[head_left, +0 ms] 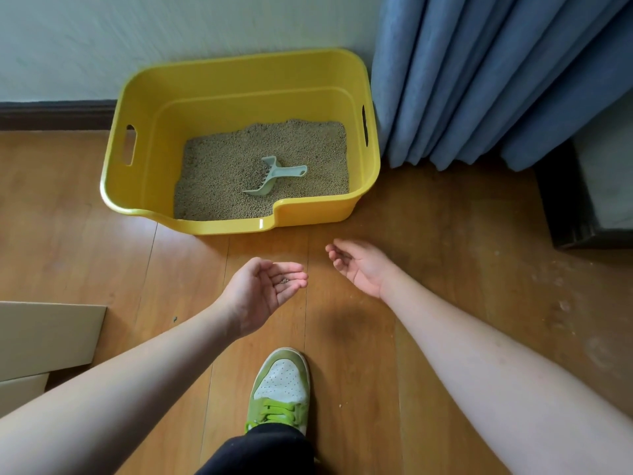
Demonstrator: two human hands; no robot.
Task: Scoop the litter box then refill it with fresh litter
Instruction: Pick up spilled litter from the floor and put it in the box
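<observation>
Both my hands hang palm-up near the yellow litter box (191, 97): left hand (265, 291) cupping a few litter grains (283, 281), right hand (359, 265) relaxed, empty; scoop (272, 176) lies on the litter.

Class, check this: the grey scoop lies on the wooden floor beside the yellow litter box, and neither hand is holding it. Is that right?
Not quite. The head view shows the grey scoop lying on the litter inside the yellow litter box, not on the floor. Neither hand is holding it.

Yellow litter box (219, 87), blue curtain (479, 80)
</observation>
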